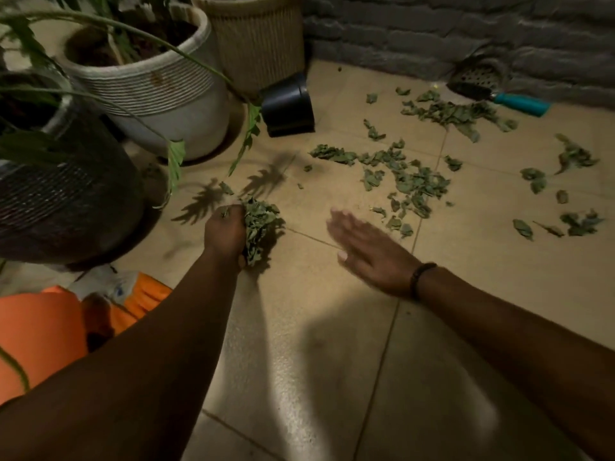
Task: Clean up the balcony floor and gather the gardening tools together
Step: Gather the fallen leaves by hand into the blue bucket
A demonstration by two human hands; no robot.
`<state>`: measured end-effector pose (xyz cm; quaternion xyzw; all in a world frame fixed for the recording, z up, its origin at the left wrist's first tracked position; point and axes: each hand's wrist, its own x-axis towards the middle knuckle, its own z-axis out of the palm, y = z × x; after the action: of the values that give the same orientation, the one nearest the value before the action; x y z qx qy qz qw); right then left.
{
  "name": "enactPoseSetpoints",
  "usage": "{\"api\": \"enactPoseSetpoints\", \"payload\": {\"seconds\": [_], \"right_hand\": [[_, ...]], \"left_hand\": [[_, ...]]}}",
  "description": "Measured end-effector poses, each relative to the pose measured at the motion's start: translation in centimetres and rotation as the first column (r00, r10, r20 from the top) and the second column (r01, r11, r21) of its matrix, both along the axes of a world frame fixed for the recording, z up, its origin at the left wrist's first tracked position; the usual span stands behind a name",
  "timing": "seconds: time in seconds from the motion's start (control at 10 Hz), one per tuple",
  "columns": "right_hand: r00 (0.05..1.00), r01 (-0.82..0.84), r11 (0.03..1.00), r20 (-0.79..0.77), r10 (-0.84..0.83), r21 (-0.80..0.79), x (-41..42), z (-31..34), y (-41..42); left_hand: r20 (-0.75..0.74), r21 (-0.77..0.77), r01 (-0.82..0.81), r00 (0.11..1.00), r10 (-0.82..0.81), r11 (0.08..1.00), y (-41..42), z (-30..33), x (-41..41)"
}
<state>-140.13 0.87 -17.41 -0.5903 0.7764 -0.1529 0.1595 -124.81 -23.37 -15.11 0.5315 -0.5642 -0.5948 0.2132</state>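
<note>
My left hand [224, 229] is clutching a wad of leaves [261, 229] just above the floor [332, 361]; my right hand [369, 252] is hovering flat, fingers straight. More scattered leaves [406, 181] are lying beyond. Overfilling my fist risks dropping crumbs; the trowel [499, 91] is waiting by the wall.

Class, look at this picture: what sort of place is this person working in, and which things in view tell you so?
Probably a balcony or patio garden corner. Large potted plants stand on a tiled floor against a brick wall, a teal-handled trowel lies by the wall, and dry leaves litter the tiles.
</note>
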Motion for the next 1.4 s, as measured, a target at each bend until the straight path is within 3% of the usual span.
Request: {"api": "enactPoseSetpoints", "payload": {"seconds": [0.1,0.2,0.3,0.4,0.5,0.6,0.7,0.8,0.9,1.0,1.1,1.2,1.3,1.4], "right_hand": [[0.866,-0.492,0.869,-0.077,0.494,0.044,4.9,-1.0,5.6],[0.900,-0.411,0.910,-0.132,0.415,0.055,2.2,-1.7,6.8],[0.992,-0.057,0.991,-0.103,0.070,0.122,-3.9,-0.7,3.7],[0.982,0.056,0.979,-0.187,-0.019,0.197,-8.3,1.0,1.9],[0.964,0.022,0.968,-0.261,0.046,0.252,-8.9,4.8,0.3],[0.891,-0.097,0.882,-0.354,0.283,0.462,-8.1,9.4,-1.1],[0.882,-0.125,0.809,-0.309,0.356,0.574,-7.5,14.5,-1.5],[0.874,0.068,0.853,-0.442,0.199,0.517,-9.7,16.2,0.1],[0.638,0.731,0.667,-0.487,-0.596,0.142,-11.4,14.5,5.1],[0.166,0.974,0.131,-0.186,-0.969,0.184,-10.0,6.6,11.6],[-0.160,0.975,-0.124,0.197,-0.967,0.182,-9.8,-4.6,15.9],[-0.128,0.962,-0.112,0.051,-0.990,0.248,-8.5,-3.2,12.8],[0.145,0.957,0.163,0.092,-0.985,0.238,-9.2,-1.0,7.3],[0.275,0.911,0.331,0.236,-0.932,0.246,-11.7,1.4,-0.9]], "left_hand": [[-0.083,0.011,0.017,0.996,-0.016,1.000,0.1,0.3,-1.1],[-0.146,0.043,0.009,0.989,-0.003,0.999,-0.3,-0.2,-2.0],[-0.172,0.063,-0.018,0.985,0.029,0.998,0.7,0.3,-3.0],[-0.146,0.058,-0.049,0.988,0.057,0.997,-0.1,-1.2,-4.0],[-0.109,0.077,-0.077,0.990,0.085,0.994,-0.7,-1.6,-5.1],[-0.008,0.086,-0.002,1.000,0.003,0.996,0.7,3.8,-6.2],[-0.041,0.124,-0.049,0.998,0.054,0.991,-0.5,8.2,-8.4],[-0.054,0.040,-0.024,0.998,0.026,0.999,-3.0,9.2,-9.7],[0.053,0.003,0.060,0.997,-0.060,0.998,-3.2,9.1,-7.9],[0.136,-0.047,0.091,0.987,-0.084,0.995,-4.0,7.4,-5.6],[0.164,-0.168,0.041,0.986,-0.013,0.985,-2.9,7.4,-3.5],[0.172,-0.139,0.045,0.985,-0.020,0.989,-1.5,7.2,-2.2],[0.084,-0.058,-0.072,0.993,0.077,0.996,1.1,8.0,-3.0],[-0.003,0.042,-0.076,0.997,0.076,0.996,3.3,9.5,-5.6]]}}
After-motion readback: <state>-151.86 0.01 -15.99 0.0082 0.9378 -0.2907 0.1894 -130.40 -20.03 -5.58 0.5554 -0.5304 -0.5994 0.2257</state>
